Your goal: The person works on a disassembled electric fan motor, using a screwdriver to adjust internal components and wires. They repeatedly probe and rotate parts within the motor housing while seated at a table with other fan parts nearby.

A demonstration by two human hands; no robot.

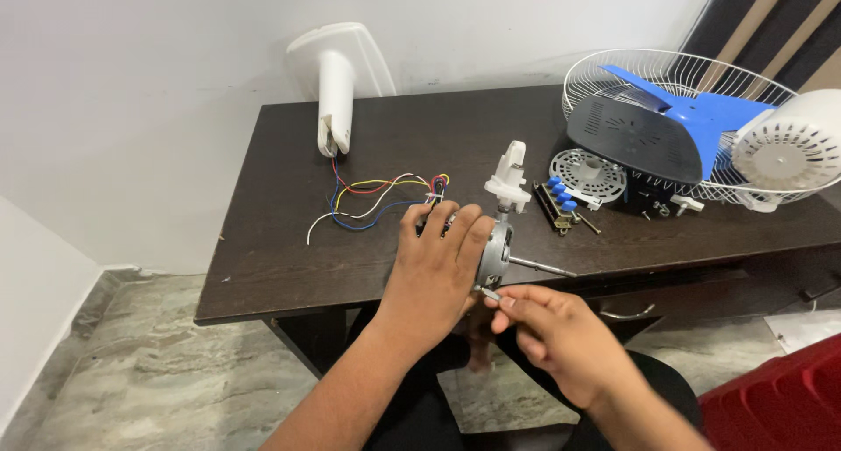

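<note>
Two hands meet at the table's (pixel 289 267) near edge: our left hand (pixel 438 263) clamps the fan motor (pixel 496 251), its shaft (pixel 541 266) pointing right. Just below, our right hand (pixel 547 328) pinches a small screw (pixel 491 295) against the motor's underside.

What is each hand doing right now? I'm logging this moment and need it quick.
Left hand: closed around the fan motor, holding it at the table's edge.
Right hand: fingertips pinched on a small metal tool at the motor.

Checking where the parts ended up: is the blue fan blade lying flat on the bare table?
No, the blade rests inside the white wire grille, beside the dark cover.
</note>
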